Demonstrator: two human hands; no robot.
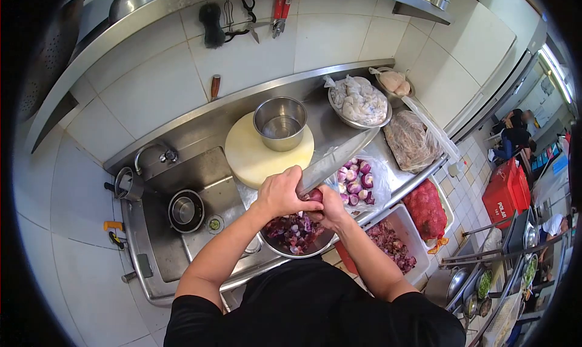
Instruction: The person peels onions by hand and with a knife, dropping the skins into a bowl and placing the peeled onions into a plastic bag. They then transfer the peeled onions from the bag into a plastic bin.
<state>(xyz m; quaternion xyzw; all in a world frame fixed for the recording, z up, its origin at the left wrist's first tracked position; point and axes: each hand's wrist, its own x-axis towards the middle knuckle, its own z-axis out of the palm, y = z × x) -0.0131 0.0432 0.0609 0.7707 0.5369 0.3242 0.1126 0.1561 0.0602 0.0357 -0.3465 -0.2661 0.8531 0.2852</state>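
Knife hand: the left hand (280,192) is gripping a big knife (342,159), seemingly by the handle, though the fingers are hiding that bit; the blade is pointing toward the upper right of the frame.
Onion hand: the right hand (332,209) is grasping a red onion (314,195), which is sitting between both hands near the middle of the frame, right by the blade's heel.
Step (my guess): the person is trimming or peeling that onion over the metal bowl (321,243) at lower middle, where dark purple skins (292,232) are lying.
Next move: probably calling for a firm hold, a short controlled stroke near the heel, and fingertips well clear of the edge. That long blade is looking kinda sketchy ngl.
Onion bag: onions that look peeled (353,174) are lying in clear plastic, right of center.
Scrap tub: more skins are sitting in a white tub (418,241), lower right of center, with a red mesh sack (426,210) lying just beside it.
Red box (503,192): reading "POLAR", right side of the frame; I'm not making out the smaller characters below.
Other writing: I'm not spotting anything readable on the knife or sack.
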